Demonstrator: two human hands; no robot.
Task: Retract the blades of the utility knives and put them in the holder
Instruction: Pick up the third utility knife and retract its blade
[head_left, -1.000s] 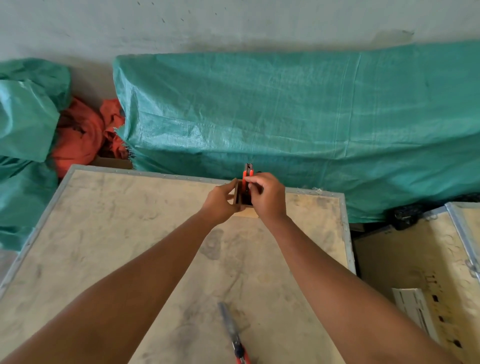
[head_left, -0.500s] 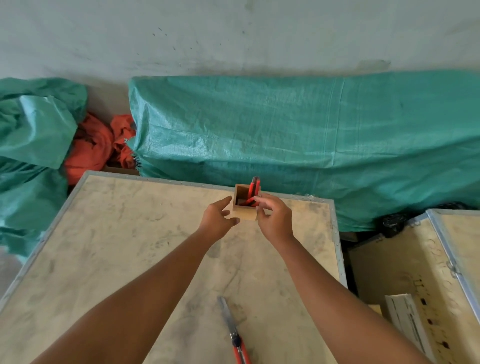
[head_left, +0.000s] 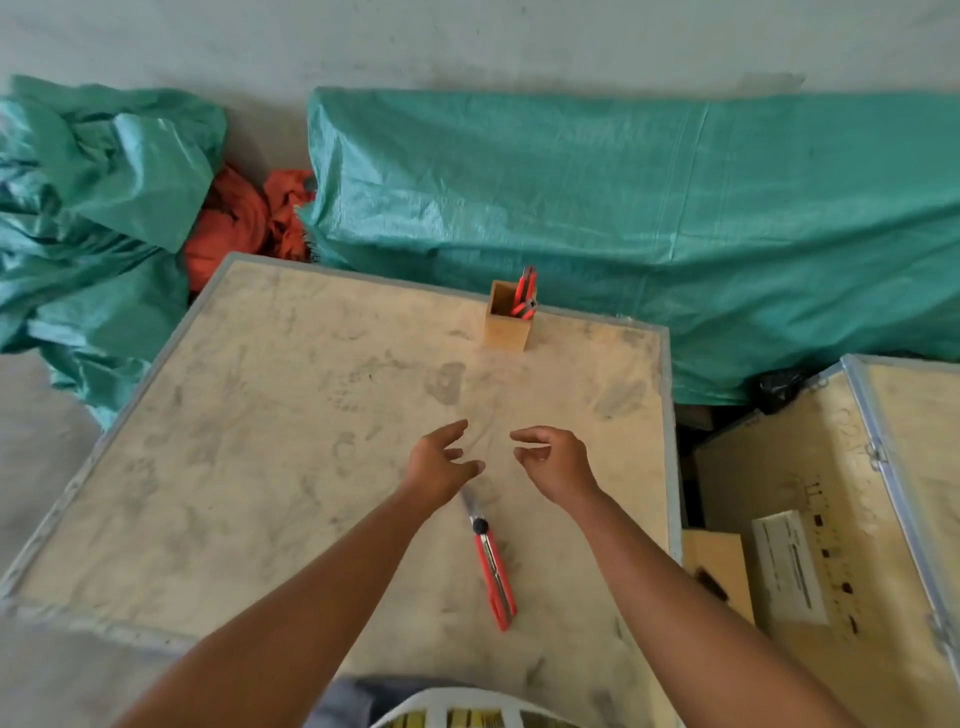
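Note:
A small wooden holder (head_left: 506, 328) stands near the far edge of the crate top, with red utility knives (head_left: 525, 296) sticking out of it. Another red utility knife (head_left: 493, 569) lies flat on the crate top with its blade extended toward my left hand. My left hand (head_left: 441, 464) hovers just above the blade tip, fingers apart and holding nothing. My right hand (head_left: 553, 460) is beside it to the right, fingers curled loosely and empty. Both hands are well short of the holder.
The work surface is a plywood crate top (head_left: 249, 457) with a metal rim. Green tarps (head_left: 649, 218) cover things behind and to the left, with orange cloth (head_left: 239, 223) between them. A second crate (head_left: 831, 493) stands to the right, and a white basket rim (head_left: 457, 712) shows at the bottom.
Both hands let go at the holder, leaving a knife in it, and pulled back toward me to above the knife lying on the crate. The camera tilted down.

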